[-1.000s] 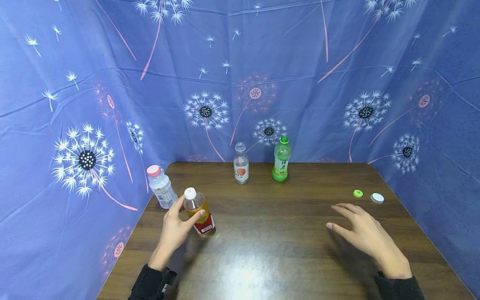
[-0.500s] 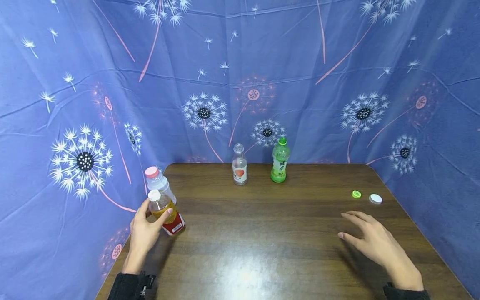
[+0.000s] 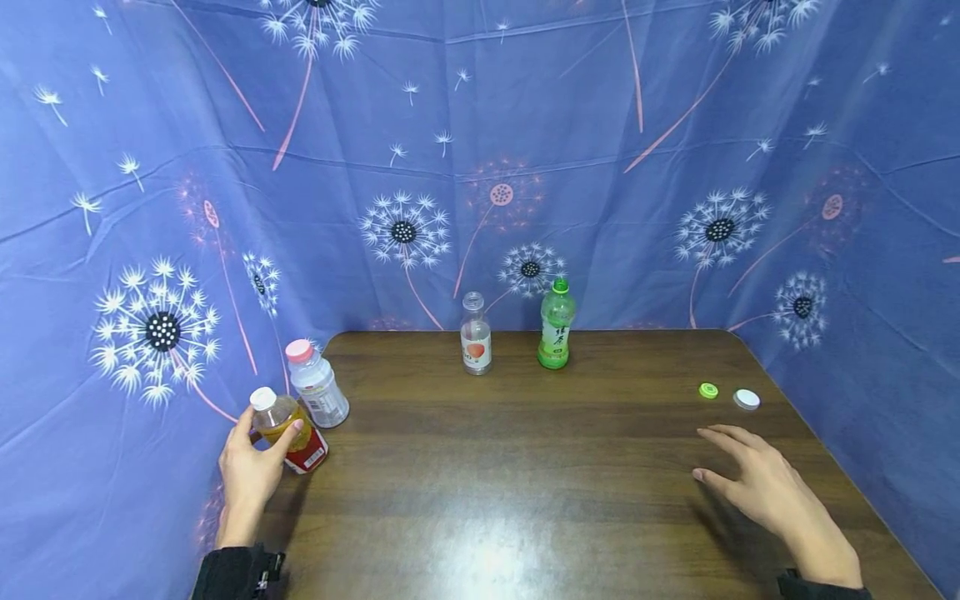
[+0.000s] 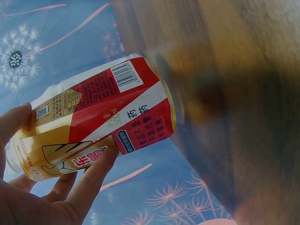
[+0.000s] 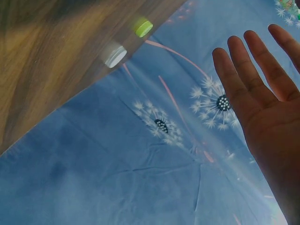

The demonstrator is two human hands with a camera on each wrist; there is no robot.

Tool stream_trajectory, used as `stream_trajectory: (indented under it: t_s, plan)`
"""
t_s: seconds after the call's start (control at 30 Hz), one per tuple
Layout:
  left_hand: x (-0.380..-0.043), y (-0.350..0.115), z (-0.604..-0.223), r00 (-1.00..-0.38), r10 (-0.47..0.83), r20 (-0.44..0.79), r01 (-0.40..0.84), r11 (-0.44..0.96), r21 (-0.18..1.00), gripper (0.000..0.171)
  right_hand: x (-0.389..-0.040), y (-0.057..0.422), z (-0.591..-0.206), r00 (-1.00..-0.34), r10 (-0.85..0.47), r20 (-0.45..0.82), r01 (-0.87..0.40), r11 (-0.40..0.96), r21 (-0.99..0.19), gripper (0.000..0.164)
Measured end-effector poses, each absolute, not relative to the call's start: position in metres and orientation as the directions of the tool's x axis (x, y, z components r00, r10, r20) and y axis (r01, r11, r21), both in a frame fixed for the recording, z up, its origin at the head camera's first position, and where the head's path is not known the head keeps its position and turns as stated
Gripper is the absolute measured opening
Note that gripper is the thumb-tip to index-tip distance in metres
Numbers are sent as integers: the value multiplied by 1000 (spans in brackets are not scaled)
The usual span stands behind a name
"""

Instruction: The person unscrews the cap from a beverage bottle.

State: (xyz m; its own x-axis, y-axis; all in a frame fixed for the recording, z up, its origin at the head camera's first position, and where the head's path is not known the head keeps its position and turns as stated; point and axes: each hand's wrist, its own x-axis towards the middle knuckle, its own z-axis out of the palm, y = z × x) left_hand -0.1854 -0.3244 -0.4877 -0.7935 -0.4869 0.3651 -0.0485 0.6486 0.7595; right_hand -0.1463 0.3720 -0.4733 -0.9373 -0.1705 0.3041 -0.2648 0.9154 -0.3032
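My left hand (image 3: 251, 467) grips a bottle with a white cap and a red and gold label (image 3: 306, 450) at the table's left edge. In the left wrist view the thumb and fingers wrap the upper part of this bottle (image 4: 103, 112). Just behind it stands a bottle with a pink cap (image 3: 318, 387). Over the right side of the table my right hand (image 3: 772, 496) hovers with relaxed, extended fingers and holds nothing. Nearest to it lie a green cap (image 3: 708, 390) and a white cap (image 3: 747, 399).
At the back of the brown table (image 3: 525, 450) stand a clear capless bottle with a white label (image 3: 476, 342) and a green tea bottle (image 3: 556, 329). A blue dandelion-print cloth (image 3: 465, 117) hangs around the back and both sides.
My left hand has carried the white-capped bottle leftward, from right of the pink-capped bottle to in front of it. My right hand has drifted slightly right and toward me.
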Motion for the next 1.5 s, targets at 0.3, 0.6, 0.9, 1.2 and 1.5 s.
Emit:
stream_trajectory:
  t_s: [0.3, 0.6, 0.9, 1.2, 1.5]
  plan:
    - [-188, -327, -492, -794, -478, 376, -75, 690, 720, 82, -148, 372, -475, -938, -180, 297, -278, 902, -330, 61]
    - [-186, -328, -494, -808, -453, 376, -87, 723, 685, 94, -151, 368, -474, -935, -179, 307, -279, 904, -324, 57]
    - [-177, -330, -489, -786, -507, 355, -123, 690, 714, 98, -153, 365, -474, -940, -176, 293, -276, 897, -345, 57]
    - [-166, -317, -466, -667, -499, 553, -45, 768, 639, 86, -145, 369, -482, -936, -151, 317, -268, 892, -365, 69]
    - [-169, -282, -440, -642, -365, 674, 143, 807, 573, 52, -142, 370, -487, -938, -147, 314, -266, 886, -380, 72]
